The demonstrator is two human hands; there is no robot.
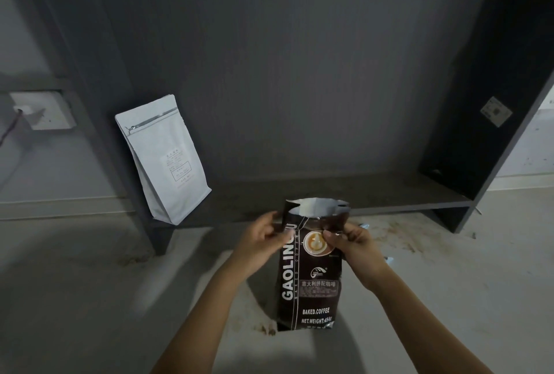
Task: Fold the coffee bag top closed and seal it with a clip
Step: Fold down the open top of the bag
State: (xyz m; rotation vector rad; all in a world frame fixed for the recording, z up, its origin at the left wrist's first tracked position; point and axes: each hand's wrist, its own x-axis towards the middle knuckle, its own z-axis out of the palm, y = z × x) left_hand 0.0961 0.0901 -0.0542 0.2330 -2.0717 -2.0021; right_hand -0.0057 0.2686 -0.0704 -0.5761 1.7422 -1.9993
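Note:
A dark brown coffee bag with white lettering and a latte picture stands upright on the pale floor in front of me. Its top is open, showing the silver lining. My left hand pinches the bag's upper left edge. My right hand pinches the upper right edge, a ring on one finger. A small bluish thing lies on the floor just behind my right hand; I cannot tell whether it is the clip.
A white zip-top pouch leans in the left corner of a low dark shelf unit. Brown stains mark the floor to the right. A wall socket sits at far left.

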